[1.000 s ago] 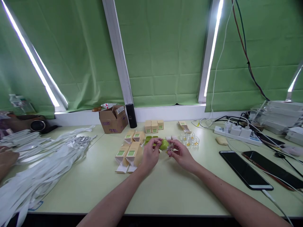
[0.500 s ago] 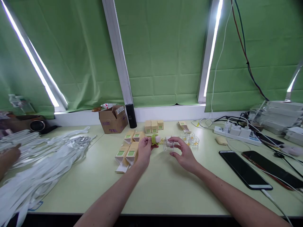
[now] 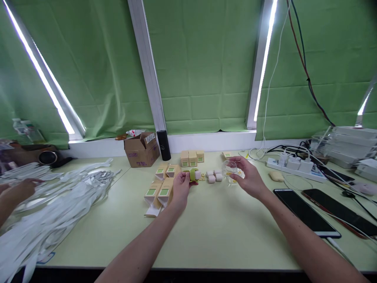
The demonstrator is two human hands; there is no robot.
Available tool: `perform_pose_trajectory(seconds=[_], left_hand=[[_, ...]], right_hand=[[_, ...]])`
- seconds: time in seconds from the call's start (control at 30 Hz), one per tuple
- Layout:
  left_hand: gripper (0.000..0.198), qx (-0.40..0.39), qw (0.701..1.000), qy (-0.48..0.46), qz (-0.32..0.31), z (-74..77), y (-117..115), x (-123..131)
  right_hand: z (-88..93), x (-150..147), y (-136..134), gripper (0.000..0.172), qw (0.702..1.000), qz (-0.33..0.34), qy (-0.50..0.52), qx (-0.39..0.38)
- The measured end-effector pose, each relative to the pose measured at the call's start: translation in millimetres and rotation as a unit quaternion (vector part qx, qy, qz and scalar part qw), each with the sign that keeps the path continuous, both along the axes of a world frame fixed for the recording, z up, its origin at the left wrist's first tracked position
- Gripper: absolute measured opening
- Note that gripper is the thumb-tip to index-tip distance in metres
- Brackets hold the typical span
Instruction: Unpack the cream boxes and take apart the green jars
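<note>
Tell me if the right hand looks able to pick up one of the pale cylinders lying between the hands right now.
Probably not straight away: the right hand holds a clear cup, which sits between its fingers and the pale cylinders. With the cup set aside, the way looks free.
</note>
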State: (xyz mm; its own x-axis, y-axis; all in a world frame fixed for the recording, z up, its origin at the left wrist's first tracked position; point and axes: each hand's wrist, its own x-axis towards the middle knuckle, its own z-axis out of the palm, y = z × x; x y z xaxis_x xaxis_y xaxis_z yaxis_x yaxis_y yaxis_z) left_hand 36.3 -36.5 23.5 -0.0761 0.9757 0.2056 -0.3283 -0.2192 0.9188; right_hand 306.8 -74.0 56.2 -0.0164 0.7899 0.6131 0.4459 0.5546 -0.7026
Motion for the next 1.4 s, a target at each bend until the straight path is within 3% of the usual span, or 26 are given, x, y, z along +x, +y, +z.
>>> perform_pose_trajectory(seconds=[0.17, 0.4, 0.5, 0.73, 1.0, 1.23, 1.3, 1.4], left_hand=[[0.042, 0.007, 1.000, 0.006, 0.002, 0.3, -1, 0], [0.044, -0.002, 1.000, 0.019, 0.003, 1.7, -3, 2], [0.045, 0.000, 1.000, 0.021, 0.001, 3.5, -4, 3], [0.045, 0.001, 1.000, 0.024, 0.000, 3.3, -5, 3], [0.043, 0.005, 1.000, 0.022, -0.002, 3.0, -4, 4], [0.048, 0.004, 1.000, 0.005, -0.018, 1.0, -4, 4], [0.050, -0.001, 1.000, 0.000, -0.028, 0.7, -4, 4], [0.051, -0.001, 0.999, -0.005, -0.046, 0.8, -6, 4]], right_hand=[[4.8, 39, 5, 0.043, 0.962, -0.064, -0.234, -0.122], [0.6, 65, 6, 0.048, 0.889, -0.138, -0.364, -0.242], [-4.7, 68, 8, 0.045, 0.873, -0.145, -0.387, -0.259], [-19.0, 70, 14, 0.045, 0.868, -0.142, -0.400, -0.257], [-22.1, 69, 15, 0.050, 0.876, -0.139, -0.378, -0.265], [-6.7, 68, 8, 0.058, 0.868, -0.170, -0.390, -0.257], [2.3, 61, 4, 0.060, 0.882, -0.186, -0.377, -0.214], [8.0, 41, 2, 0.055, 0.929, -0.174, -0.309, -0.109]])
